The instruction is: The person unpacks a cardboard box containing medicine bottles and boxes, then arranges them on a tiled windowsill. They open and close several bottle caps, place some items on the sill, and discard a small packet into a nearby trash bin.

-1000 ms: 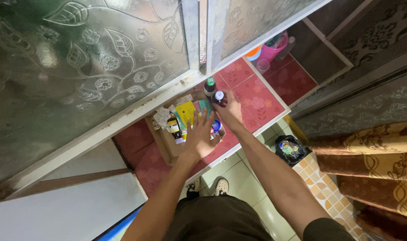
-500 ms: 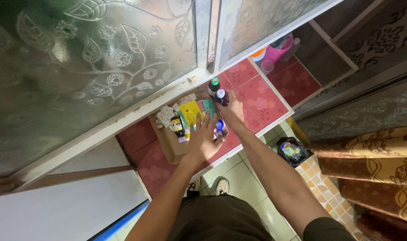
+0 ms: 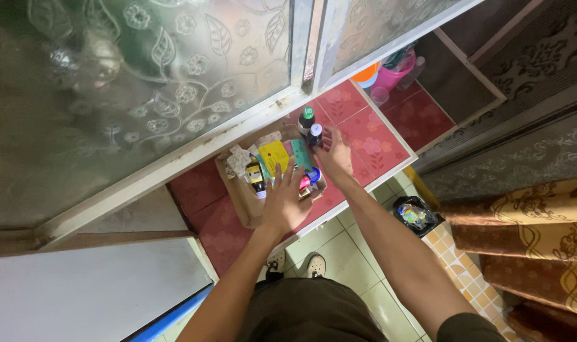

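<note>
An open cardboard box (image 3: 241, 206) sits on a red tiled ledge (image 3: 370, 142) under a frosted window. It holds a yellow packet (image 3: 274, 155), a small brown bottle (image 3: 255, 177), a teal pack (image 3: 299, 153) and a blue-capped item (image 3: 312, 175). My left hand (image 3: 283, 197) lies over the box's contents with its fingers spread and holds nothing. My right hand (image 3: 336, 152) is just right of a dark bottle with a white cap (image 3: 314, 134). Its fingers are apart, with the tips at or near the bottle. A green-capped bottle (image 3: 307, 118) stands right behind.
Patterned frosted glass panes (image 3: 162, 76) rise behind the ledge. A pink bucket (image 3: 395, 68) and a clear cup (image 3: 380, 95) stand at the ledge's far end. A black bag of rubbish (image 3: 413, 212) lies on the floor tiles, with brown curtains (image 3: 529, 221) to the right.
My right hand has opened and let go of the white-capped bottle, which now stands beside the green-capped one. My left hand stays over the box.
</note>
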